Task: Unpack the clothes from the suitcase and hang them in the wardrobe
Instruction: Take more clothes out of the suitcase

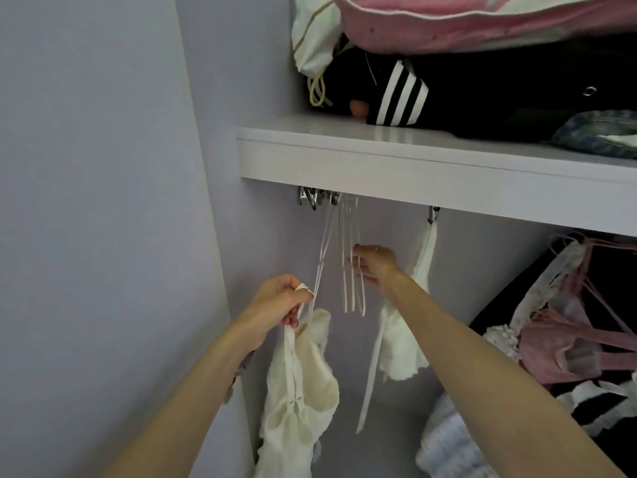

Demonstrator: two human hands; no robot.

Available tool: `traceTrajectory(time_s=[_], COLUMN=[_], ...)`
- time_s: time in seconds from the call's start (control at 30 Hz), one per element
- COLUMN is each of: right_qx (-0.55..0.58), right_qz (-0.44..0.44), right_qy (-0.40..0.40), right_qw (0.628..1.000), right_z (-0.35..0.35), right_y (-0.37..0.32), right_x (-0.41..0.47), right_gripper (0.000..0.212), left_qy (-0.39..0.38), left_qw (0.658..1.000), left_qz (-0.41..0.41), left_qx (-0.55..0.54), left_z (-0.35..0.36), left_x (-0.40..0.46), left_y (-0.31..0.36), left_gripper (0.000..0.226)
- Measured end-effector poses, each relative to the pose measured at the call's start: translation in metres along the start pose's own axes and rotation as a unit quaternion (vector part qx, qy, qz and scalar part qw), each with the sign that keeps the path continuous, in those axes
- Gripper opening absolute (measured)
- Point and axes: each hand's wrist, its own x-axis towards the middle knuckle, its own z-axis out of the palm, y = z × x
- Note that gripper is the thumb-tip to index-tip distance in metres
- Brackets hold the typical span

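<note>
Inside the wardrobe, my left hand (281, 300) pinches the strap of a cream lace garment (300, 384) against the arm of a white hanger (322, 257); the garment dangles below my fist. My right hand (374, 265) reaches in further right, its fingers curled round several empty white hangers (351, 288) that hang from the rail (317, 196) under the shelf. A second white lace garment (401, 343) hangs from a clip just behind my right wrist. The suitcase is out of view.
The white shelf (413, 160) above carries black striped clothing (400, 93), a pink bag (482, 22) and a white bag (312, 39). Pink and white garments (572, 326) hang at the right. The wardrobe's lilac side wall (103, 201) stands at the left.
</note>
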Motion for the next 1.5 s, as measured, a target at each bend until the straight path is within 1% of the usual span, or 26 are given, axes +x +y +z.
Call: traceTrajectory(time_s=[0.07,0.13,0.23,0.27,0.33,0.43,0.5,0.57,0.63,0.7,0.77,0.83,0.87,0.9,0.97,1.03,1.07,1.17,1.23,1.27,1.33,1.4,1.5], right_qx=[-0.003,-0.031,-0.028,-0.022,-0.048,-0.093,-0.096,-0.071,-0.056,-0.076,-0.093,-0.081,-0.072,-0.065,-0.047,-0.008,0.019,0.074,0.085,0.082,0.049,0.014,-0.032], right_qz=[-0.015,-0.037,-0.063,-0.070,-0.081,-0.110,-0.145,-0.167,-0.154,-0.124,-0.095,-0.073,-0.067,-0.070,-0.096,-0.118,-0.124,-0.110,-0.103,-0.097,-0.077,-0.060,-0.052], right_qy=[0.023,0.056,0.100,0.107,0.109,0.103,0.096,0.098,0.101,0.101,0.113,0.123,0.129,0.138,0.179,0.209,0.212,0.182,0.194,0.211,0.234,0.250,0.277], right_qw=[1.000,0.997,0.993,0.992,0.990,0.984,0.980,0.978,0.981,0.984,0.985,0.986,0.987,0.986,0.978,0.971,0.969,0.974,0.972,0.969,0.968,0.966,0.959], right_z=[0.002,0.001,-0.007,-0.009,-0.015,-0.026,-0.034,-0.046,-0.056,-0.066,-0.078,-0.087,-0.093,-0.098,-0.113,-0.123,-0.131,-0.150,-0.156,-0.160,-0.169,-0.182,-0.199], right_y=[-0.001,-0.006,-0.011,-0.012,-0.013,-0.009,-0.003,0.001,0.007,0.015,0.027,0.039,0.046,0.054,0.074,0.090,0.095,0.101,0.107,0.112,0.122,0.128,0.128], right_x=[0.004,0.004,0.008,0.009,0.010,0.010,0.006,-0.004,-0.013,-0.022,-0.030,-0.040,-0.046,-0.053,-0.070,-0.085,-0.092,-0.102,-0.104,-0.105,-0.105,-0.107,-0.110], right_gripper=[0.009,0.008,0.023,0.023,0.017,0.032,0.034,0.033,0.030,0.028,0.017,0.007,0.008,0.015,0.037,0.050,0.051,0.035,0.030,0.033,0.043,0.053,0.060], left_qy=[0.000,0.000,-0.005,-0.008,-0.023,-0.046,-0.060,-0.067,-0.053,-0.041,-0.048,-0.054,-0.055,-0.053,-0.051,-0.050,-0.056,-0.061,-0.061,-0.060,-0.054,-0.044,-0.020], left_qw=[1.000,1.000,1.000,1.000,0.999,0.998,0.997,0.995,0.995,0.993,0.987,0.981,0.978,0.975,0.970,0.972,0.973,0.976,0.981,0.982,0.983,0.988,0.994], left_qz=[0.003,0.001,-0.006,-0.009,-0.012,-0.020,-0.021,-0.016,-0.006,0.007,0.018,0.029,0.036,0.043,0.049,0.041,0.035,0.018,0.017,0.018,0.016,0.004,-0.025], left_qx=[0.002,0.005,0.010,0.012,0.022,0.034,0.049,0.070,0.089,0.113,0.151,0.182,0.196,0.210,0.231,0.225,0.221,0.206,0.184,0.180,0.174,0.145,0.102], left_z=[-0.001,0.001,0.004,0.005,0.007,0.013,0.017,0.024,0.030,0.037,0.045,0.051,0.055,0.058,0.069,0.074,0.080,0.096,0.104,0.107,0.109,0.111,0.114], left_x=[0.004,0.006,0.009,0.010,0.013,0.014,0.013,0.009,0.006,0.003,-0.003,-0.006,-0.009,-0.011,-0.015,-0.018,-0.020,-0.024,-0.027,-0.027,-0.029,-0.028,-0.023], left_y=[0.000,0.000,0.000,0.000,-0.001,-0.001,-0.002,-0.002,-0.003,-0.006,-0.007,-0.010,-0.011,-0.012,-0.015,-0.019,-0.020,-0.021,-0.022,-0.023,-0.024,-0.027,-0.029], left_gripper=[0.013,0.012,0.010,0.010,0.010,0.014,0.017,0.021,0.020,0.018,0.017,0.018,0.020,0.021,0.021,0.021,0.020,0.019,0.020,0.020,0.019,0.020,0.020])
